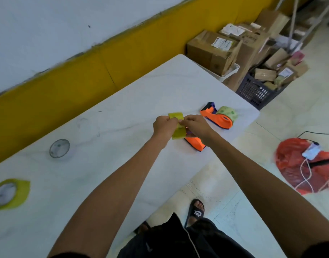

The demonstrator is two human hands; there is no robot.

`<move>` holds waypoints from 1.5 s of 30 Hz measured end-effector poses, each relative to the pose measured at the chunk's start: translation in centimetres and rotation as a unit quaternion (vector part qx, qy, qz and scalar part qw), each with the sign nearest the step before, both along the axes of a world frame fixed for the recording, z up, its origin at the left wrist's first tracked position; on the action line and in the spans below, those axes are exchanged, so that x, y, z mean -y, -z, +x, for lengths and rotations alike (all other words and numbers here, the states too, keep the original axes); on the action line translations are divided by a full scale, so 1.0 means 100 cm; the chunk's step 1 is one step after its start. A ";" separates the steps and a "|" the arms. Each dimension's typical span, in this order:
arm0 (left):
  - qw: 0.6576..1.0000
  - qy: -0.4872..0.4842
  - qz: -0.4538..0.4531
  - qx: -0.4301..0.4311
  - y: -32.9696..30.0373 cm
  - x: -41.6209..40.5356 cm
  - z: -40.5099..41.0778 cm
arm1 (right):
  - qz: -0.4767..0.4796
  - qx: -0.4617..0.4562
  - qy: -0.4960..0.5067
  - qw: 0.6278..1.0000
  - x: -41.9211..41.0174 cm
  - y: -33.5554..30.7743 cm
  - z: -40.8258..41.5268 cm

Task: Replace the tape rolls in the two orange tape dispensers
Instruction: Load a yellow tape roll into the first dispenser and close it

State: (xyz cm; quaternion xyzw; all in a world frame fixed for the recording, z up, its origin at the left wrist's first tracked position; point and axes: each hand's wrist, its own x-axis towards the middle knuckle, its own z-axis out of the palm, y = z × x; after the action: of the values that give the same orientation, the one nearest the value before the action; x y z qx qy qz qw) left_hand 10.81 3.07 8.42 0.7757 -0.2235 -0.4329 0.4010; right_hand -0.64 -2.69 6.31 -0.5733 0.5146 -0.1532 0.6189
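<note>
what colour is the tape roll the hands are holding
Yellow-green, seen in the head view: the tape roll is gripped between the left hand and right hand.

On the desk (122, 101) I saw one dispenser (195, 143) under my hands and a second dispenser (218, 120) just beyond it to the right, a tape roll (227, 113) seated in it. Far left lay a spare roll (10, 194), with an empty core (59, 148) behind it. Boxes (214, 51) stood beyond the desk's far end.
</note>
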 end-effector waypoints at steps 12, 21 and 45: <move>0.996 -0.083 -0.006 0.027 -0.006 0.046 -0.046 | -0.004 0.015 -0.091 0.996 0.064 -0.008 -0.032; 0.996 -0.089 0.001 -0.003 0.011 0.104 -0.044 | -0.003 -0.016 -0.086 0.996 0.122 0.001 -0.030; 0.960 -0.276 0.027 -0.026 0.024 0.142 -0.042 | 0.115 -0.046 -0.255 0.959 0.194 0.021 0.014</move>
State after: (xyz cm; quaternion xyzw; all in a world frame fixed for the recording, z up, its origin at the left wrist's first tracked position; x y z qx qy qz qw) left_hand 6.64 -11.10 6.03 0.8060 0.0219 -0.3313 0.4899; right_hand 0.74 -22.04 4.19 -0.6172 0.3937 0.0961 0.6744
